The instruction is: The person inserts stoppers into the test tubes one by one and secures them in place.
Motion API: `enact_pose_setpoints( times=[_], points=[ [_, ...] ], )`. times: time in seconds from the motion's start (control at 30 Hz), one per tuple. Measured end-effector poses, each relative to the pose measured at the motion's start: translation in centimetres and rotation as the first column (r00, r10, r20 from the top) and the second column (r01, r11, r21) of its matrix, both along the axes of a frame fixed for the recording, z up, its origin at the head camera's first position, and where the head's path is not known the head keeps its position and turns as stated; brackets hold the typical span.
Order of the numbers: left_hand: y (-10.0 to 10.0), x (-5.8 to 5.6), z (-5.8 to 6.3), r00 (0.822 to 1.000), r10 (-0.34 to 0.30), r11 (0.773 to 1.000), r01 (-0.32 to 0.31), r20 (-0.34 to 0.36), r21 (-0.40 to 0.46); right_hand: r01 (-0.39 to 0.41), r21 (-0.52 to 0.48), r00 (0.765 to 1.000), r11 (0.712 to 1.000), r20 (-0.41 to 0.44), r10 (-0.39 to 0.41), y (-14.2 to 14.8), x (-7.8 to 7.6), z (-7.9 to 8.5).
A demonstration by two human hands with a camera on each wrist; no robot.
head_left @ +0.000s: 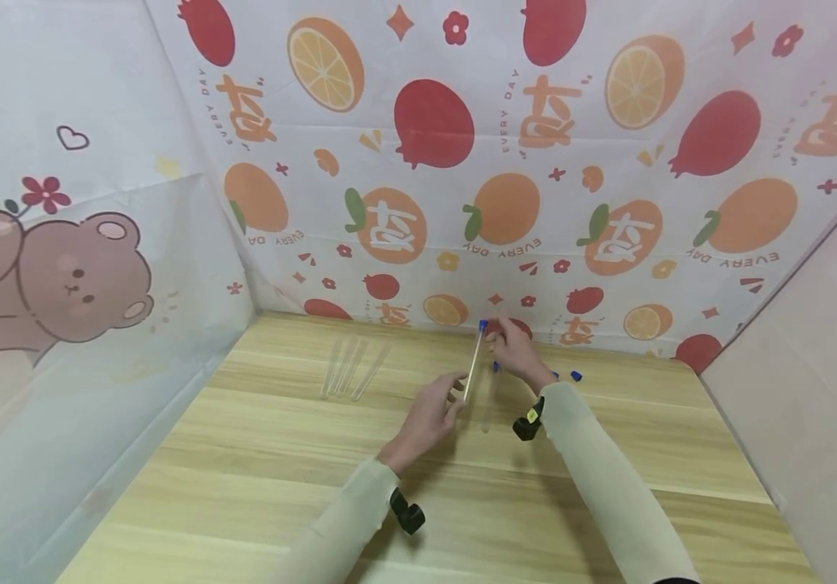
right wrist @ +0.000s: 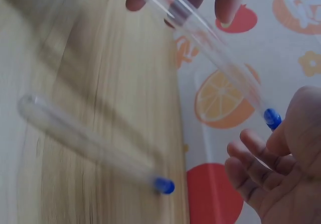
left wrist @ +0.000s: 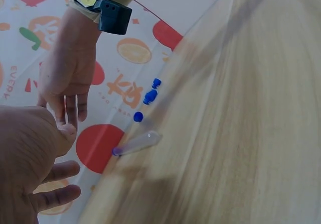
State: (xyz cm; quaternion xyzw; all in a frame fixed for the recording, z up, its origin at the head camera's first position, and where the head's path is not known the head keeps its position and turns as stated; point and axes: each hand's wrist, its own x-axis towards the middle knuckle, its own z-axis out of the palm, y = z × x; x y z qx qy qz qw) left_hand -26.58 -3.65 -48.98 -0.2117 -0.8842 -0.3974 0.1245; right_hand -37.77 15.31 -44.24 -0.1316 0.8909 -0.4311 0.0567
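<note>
A clear test tube (head_left: 473, 367) is held tilted above the table between both hands. My left hand (head_left: 431, 412) pinches its lower, rounded end. At the upper end a blue stopper (right wrist: 272, 117) sits in the tube's mouth, and my right hand (head_left: 517, 350) pinches it between thumb and fingers. Below them a second test tube (right wrist: 90, 141), fitted with its own blue stopper (right wrist: 164, 185), lies on the wooden table. In the left wrist view both hands show, but the left hand hides most of the held tube.
Several clear tubes (head_left: 349, 369) without stoppers lie side by side on the table (head_left: 280, 454), left of the hands. Loose blue stoppers (left wrist: 150, 96) lie near the back edge, to the right. A fruit-printed sheet (head_left: 433, 122) rises behind the table.
</note>
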Motion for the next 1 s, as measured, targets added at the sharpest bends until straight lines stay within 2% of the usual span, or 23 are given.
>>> enact_pose_setpoints(
  times=[0.17,0.4,0.57,0.7,0.77,0.87,1.0],
  points=[
    [0.1,-0.1,-0.6,1.0,0.009,0.997,-0.01,-0.011,-0.083,-0.013,0.116,0.997,0.993,-0.079,0.023,0.5,-0.2,-0.8],
    [0.5,0.1,-1.5,0.998,0.015,0.978,-0.027,-0.062,-0.208,-0.054,0.186,0.996,0.981,-0.06,0.066,1.0,-0.2,-1.5],
    [0.7,0.5,-2.0,0.99,0.018,0.95,-0.061,-0.141,-0.306,-0.062,0.301,0.993,0.951,-0.076,0.089,1.2,-0.3,-2.0],
    [0.7,0.4,-2.6,0.97,-0.013,0.921,-0.083,-0.243,-0.381,-0.057,0.402,0.989,0.914,-0.099,0.106,1.4,-0.3,-2.4],
    [0.7,0.5,-2.7,0.962,-0.027,0.908,-0.09,-0.27,-0.409,-0.052,0.435,0.989,0.899,-0.104,0.108,1.4,-0.3,-2.7],
    [0.8,0.4,-2.8,0.957,-0.039,0.891,-0.097,-0.289,-0.444,-0.045,0.46,0.989,0.887,-0.103,0.104,1.4,-0.3,-3.1],
    [1.0,0.5,-2.8,0.964,-0.049,0.867,-0.089,-0.262,-0.491,-0.048,0.482,0.989,0.875,-0.101,0.109,1.3,-0.1,-3.5]
  ],
)
